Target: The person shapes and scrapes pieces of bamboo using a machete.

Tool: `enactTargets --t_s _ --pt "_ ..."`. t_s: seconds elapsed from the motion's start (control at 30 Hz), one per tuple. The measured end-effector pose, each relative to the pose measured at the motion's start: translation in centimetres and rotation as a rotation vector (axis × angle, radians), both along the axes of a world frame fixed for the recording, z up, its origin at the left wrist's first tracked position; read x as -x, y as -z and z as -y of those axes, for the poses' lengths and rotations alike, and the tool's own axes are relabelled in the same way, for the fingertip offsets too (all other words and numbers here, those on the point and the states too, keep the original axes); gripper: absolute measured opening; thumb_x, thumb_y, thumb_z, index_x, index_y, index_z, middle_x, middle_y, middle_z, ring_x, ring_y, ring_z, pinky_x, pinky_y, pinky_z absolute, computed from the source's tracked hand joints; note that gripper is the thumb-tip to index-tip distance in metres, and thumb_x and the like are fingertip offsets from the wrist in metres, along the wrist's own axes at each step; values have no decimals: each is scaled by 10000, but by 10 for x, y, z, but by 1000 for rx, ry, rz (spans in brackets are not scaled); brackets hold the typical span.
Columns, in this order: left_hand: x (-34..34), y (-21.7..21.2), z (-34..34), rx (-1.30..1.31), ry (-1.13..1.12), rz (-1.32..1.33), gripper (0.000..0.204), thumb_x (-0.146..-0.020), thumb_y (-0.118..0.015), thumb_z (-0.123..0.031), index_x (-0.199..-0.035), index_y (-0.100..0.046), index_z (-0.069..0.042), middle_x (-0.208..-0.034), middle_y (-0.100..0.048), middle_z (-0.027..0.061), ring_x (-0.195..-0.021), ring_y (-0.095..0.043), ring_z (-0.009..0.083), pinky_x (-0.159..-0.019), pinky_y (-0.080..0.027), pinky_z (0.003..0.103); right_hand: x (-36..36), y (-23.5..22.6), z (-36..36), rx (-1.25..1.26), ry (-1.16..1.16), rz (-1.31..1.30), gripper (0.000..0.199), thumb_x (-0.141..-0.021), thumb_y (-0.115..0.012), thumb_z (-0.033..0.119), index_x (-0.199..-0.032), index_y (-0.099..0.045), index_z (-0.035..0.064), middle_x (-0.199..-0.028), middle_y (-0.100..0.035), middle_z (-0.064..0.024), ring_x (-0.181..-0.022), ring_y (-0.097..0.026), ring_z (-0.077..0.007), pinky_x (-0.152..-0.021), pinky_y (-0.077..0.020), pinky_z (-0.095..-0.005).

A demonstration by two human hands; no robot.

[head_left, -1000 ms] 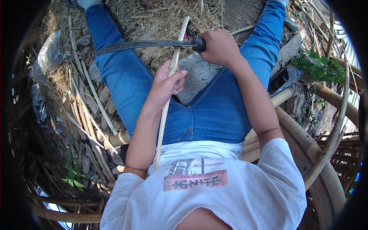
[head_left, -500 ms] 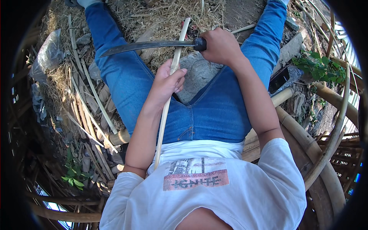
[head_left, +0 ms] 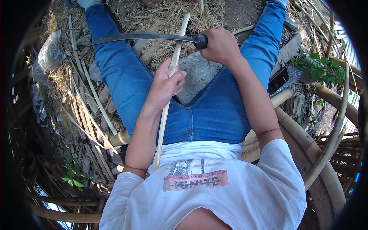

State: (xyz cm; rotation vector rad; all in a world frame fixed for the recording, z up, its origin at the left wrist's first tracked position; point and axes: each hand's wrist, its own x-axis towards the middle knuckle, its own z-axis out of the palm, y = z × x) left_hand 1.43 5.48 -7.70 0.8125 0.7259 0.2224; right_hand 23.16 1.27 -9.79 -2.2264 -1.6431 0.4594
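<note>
View from above of a person seated with legs spread, in blue jeans [head_left: 126, 80] and a white T-shirt [head_left: 214, 191] with a printed panel on the chest. The left hand [head_left: 165, 86] is closed around a long pale bamboo strip [head_left: 168, 96], gripping it about midway — the strip runs from near the chest, up between the thighs, to a tip over the straw-littered ground [head_left: 168, 15]. The right hand [head_left: 220, 46] is wrapped tight around the dark handle of a long curved knife [head_left: 142, 37]. The blade lies almost level, pointing toward the person's left, and crosses the strip near its upper end, just above the left hand; whether the edge touches the strip cannot be told. Between the thighs sits a grey stone block [head_left: 197, 74]. More split bamboo pieces [head_left: 92, 96] lie beside the left leg. On the person's right are curved bamboo poles [head_left: 326, 153], a dark flat phone-like object [head_left: 278, 79] — and a leafy green plant [head_left: 316, 67].
</note>
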Motion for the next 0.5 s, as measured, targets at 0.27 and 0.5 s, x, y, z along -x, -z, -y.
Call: enactTargets --t_s 0.27,0.5 --pt "-4 -10 7 -16 -8 -46 163 -938 -574 -16 -972 -433 -91 -580 -370 -55 -410 -345 40 -393 -264 218 -14 -8 1 32 83 58 268 -646 -671 189 -884 -768 115 -747 -695 -174 -753 -696 -365 -754 -570 -468" --pt "-1 -11 3 6 -26 -12 158 -946 -570 -17 -974 -433 -92 -549 -342 -69 -392 -308 35 -396 -249 218 10 -13 -1 -22 -88 16 343 -637 -671 170 -957 -776 101 -690 -673 -190 -705 -683 -368 -726 -564 -463"
